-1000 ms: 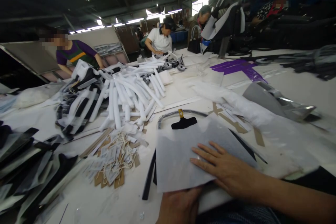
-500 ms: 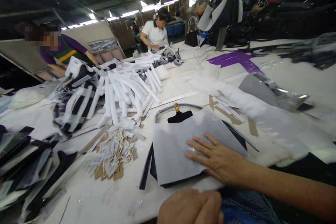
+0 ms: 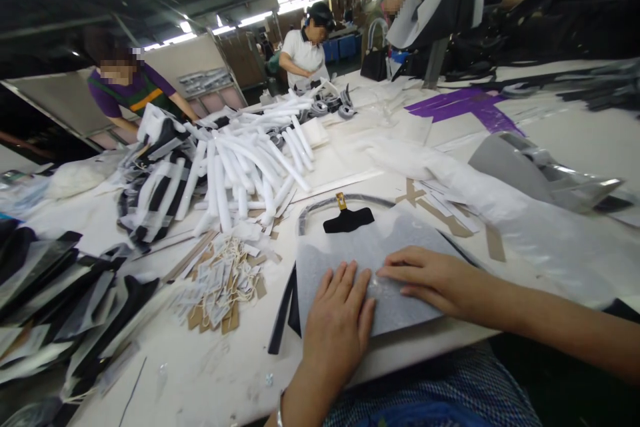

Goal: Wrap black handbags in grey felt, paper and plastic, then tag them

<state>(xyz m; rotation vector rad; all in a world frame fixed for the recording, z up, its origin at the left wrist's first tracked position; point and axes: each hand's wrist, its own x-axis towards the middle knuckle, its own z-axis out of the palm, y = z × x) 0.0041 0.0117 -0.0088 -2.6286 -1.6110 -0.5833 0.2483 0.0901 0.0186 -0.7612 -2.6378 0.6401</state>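
Observation:
In the head view a black handbag lies flat at the table's near edge, most of it hidden under a sheet of whitish tissue paper (image 3: 400,233). Its black flap (image 3: 349,220) with a gold clasp (image 3: 341,201) shows past the sheet's far edge, beside a wrapped handle (image 3: 303,219). A black strap (image 3: 281,320) sticks out at the left. My left hand (image 3: 340,313) rests flat on the paper, fingers stretched out. Just right of it, my right hand (image 3: 435,277) touches the sheet with its fingers extended and somewhat together. Neither hand grips anything.
Left of the bag lies a heap of paper tags with strings (image 3: 225,287). Beyond are white foam tubes (image 3: 250,167) and wrapped black pieces (image 3: 155,203). Clear plastic wrapping (image 3: 525,233) spreads at the right. Co-workers (image 3: 305,47) stand across the table (image 3: 185,380).
My left hand has come up from the near edge, where it was closed, and now lies spread on the paper. My right hand has shifted slightly right and up, its fingers closer together.

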